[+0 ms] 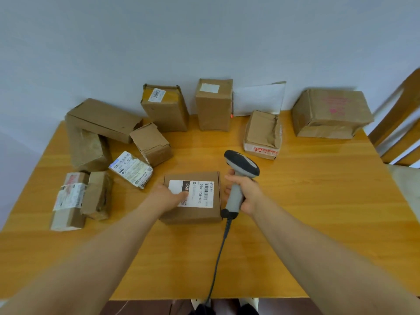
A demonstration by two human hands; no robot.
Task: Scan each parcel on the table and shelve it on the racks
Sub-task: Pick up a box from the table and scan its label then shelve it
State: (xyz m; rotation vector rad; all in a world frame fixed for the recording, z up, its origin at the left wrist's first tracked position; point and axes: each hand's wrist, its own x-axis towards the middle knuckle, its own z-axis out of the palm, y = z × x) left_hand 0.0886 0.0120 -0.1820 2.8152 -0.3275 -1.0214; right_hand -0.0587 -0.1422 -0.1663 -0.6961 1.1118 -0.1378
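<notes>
A flat brown parcel (200, 212) with a white barcode label lies on the wooden table (318, 212) near its middle. My left hand (167, 197) holds the parcel by its left edge, thumb lying on the label. Just right of the parcel, my right hand (246, 193) grips the grey handle of a corded barcode scanner (242, 165), whose dark head points away from me above the table. The scanner's cable (218, 258) runs back over the table's near edge.
Several other cardboard parcels ring the table: a cluster at the left (91, 151), two upright boxes at the back (213, 105), a torn box (263, 135) and a large box (329, 112) at the right. A wooden chair (400, 123) stands at the right; a wall lies behind.
</notes>
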